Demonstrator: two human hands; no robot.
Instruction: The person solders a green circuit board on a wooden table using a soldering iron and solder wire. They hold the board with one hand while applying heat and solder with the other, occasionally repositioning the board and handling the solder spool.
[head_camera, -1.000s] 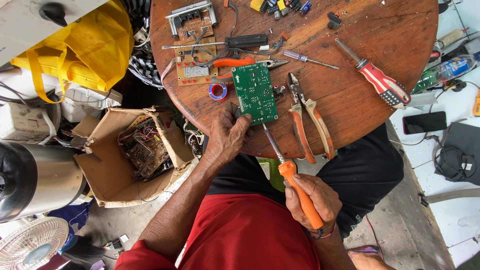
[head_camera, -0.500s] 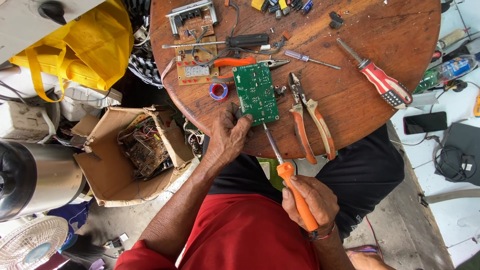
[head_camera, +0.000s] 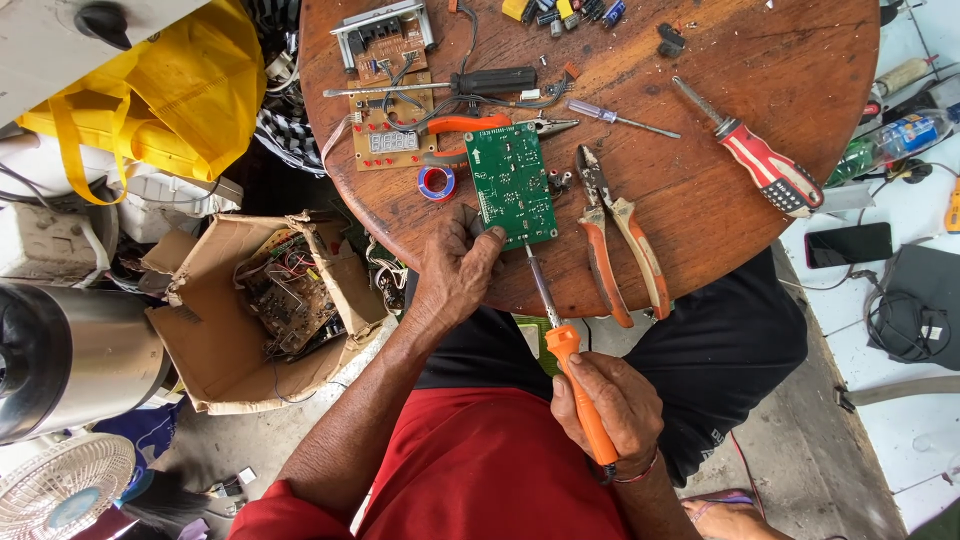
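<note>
From the head camera, looking straight down, a round wooden tabletop (head_camera: 700, 200) fills the upper middle of the view. The left hand (head_camera: 452, 272) rests at the near edge of the tabletop, its fingers (head_camera: 487, 245) pressed against the lower left corner of a green circuit board (head_camera: 512, 183) that lies flat on the wood; the thumb side pins the board's edge rather than closing round it. The right hand (head_camera: 612, 405) is below the table edge, over the lap, clenched around the orange handle of a soldering iron (head_camera: 570, 365). The iron's metal shaft slants up and left, and its tip meets the bottom edge of the green board, just beside the left fingertips.

Right of the board lie orange-handled pliers (head_camera: 620, 240), jaws pointing away from the person. Farther right lies a red-and-white screwdriver (head_camera: 765, 165), and a small blue-handled screwdriver (head_camera: 610, 115) sits above the pliers. Left of the board is a small roll of red and blue tape (head_camera: 436, 183), and beyond it a brown circuit board (head_camera: 385, 130) with wires. Off the table on the left stand an open cardboard box (head_camera: 210, 340) holding old circuit boards, a yellow bag (head_camera: 150, 90) and a white fan (head_camera: 60, 490).
</note>
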